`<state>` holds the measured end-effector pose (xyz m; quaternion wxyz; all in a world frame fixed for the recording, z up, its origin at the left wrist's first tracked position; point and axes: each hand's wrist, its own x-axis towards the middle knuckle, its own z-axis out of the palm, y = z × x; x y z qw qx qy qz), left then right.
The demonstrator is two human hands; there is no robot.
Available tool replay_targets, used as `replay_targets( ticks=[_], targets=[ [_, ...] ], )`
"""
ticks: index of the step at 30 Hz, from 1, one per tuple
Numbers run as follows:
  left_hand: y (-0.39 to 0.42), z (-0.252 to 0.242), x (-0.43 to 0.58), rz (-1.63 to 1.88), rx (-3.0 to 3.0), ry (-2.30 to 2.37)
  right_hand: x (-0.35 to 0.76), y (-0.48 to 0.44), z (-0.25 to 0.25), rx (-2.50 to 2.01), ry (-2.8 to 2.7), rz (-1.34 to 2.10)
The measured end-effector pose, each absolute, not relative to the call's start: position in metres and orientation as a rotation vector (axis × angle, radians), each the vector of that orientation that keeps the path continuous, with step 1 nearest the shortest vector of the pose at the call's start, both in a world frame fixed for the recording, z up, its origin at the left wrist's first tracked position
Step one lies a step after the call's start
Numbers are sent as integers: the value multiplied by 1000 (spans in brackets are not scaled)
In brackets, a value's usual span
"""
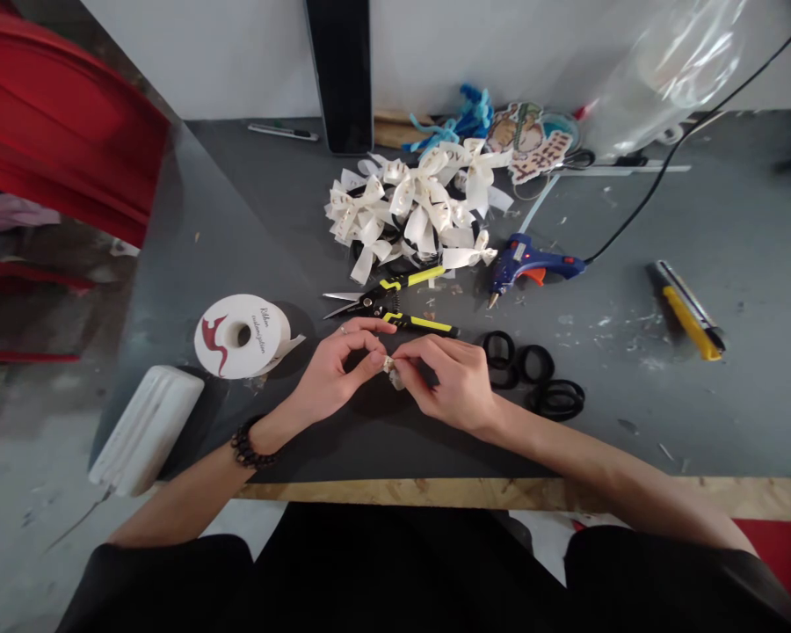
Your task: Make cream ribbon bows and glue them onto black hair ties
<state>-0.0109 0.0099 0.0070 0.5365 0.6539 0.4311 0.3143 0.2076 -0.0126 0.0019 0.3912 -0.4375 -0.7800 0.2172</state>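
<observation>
Between my hands, close to the table's front edge, is a small piece of white ribbon (391, 373), bunched up and mostly hidden by fingers. My left hand (336, 371) pinches it from the left with thumb and forefinger. From the right, the fingertips of my right hand (452, 378) grip the same ribbon. Just beyond the hands lie yellow-and-black snips (373, 303), blades pointing left. Several black hair ties (536, 363) sit to the right of my right hand. A ribbon spool (243, 336) with a loose end rests left of my left hand.
A pile of white ribbon bows (422, 202) lies behind the snips. The blue glue gun (533, 262) trails a black cable (659, 180). A yellow utility knife (691, 312) is at right, a white box-shaped device (146, 431) at the left edge, and a phone (341, 75) leans at the back.
</observation>
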Motion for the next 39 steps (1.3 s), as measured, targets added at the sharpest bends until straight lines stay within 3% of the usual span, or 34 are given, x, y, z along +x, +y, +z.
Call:
replay_targets(
  ticks=[8,13,39],
  targets=[
    [11,6,-13,697,1582,960,209,-13,-4,-1030,-2022,298],
    [8,-2,-12,874,1343,1006,212,-15,-2,-909,-2069,70],
    [13,7,-14,702,1617,995,209,-11,2,-1049,-2053,149]
  ],
)
